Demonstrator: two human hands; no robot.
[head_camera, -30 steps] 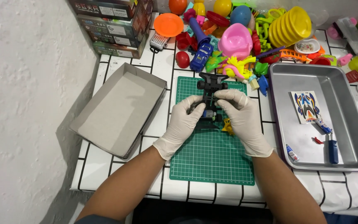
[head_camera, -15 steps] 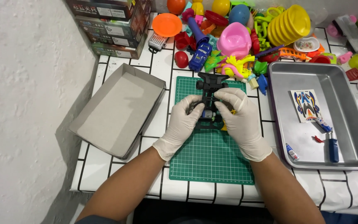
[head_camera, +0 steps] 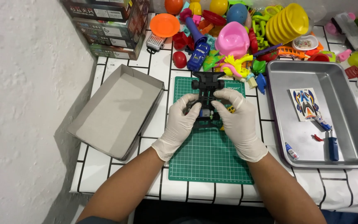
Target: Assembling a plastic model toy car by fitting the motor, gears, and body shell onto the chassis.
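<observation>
- a black toy car chassis (head_camera: 207, 89) lies lengthwise on the upper part of a green cutting mat (head_camera: 206, 159), its far end with black wheels sticking out beyond the fingers toward the toys.
- the left hand (head_camera: 180, 122), in a white glove, is closed around the chassis's left side, fingertips pressed on its middle.
- the right hand (head_camera: 237, 120), also gloved white, grips the right side the same way; the two sets of fingertips nearly meet over the chassis.
- a small yellow part (head_camera: 231, 109) peeks out just beside the right hand's fingers; what it is cannot be told.
- left of the mat, an open grey cardboard box lid (head_camera: 117, 110) sits tilted on the white tiled table (head_camera: 117, 182).
- right of the mat, a metal tray (head_camera: 344, 120) holds a sticker sheet (head_camera: 305, 103), a blue-handled screwdriver (head_camera: 332, 145) and a small tube (head_camera: 291, 151).
- beyond the mat lies a heap of colourful plastic toys (head_camera: 233, 39), among them a blue toy car (head_camera: 198, 56), a pink potty-shaped piece and a stack of yellow plates (head_camera: 286, 23).
- stacked dark boxes (head_camera: 108, 25) stand at the far left corner.
</observation>
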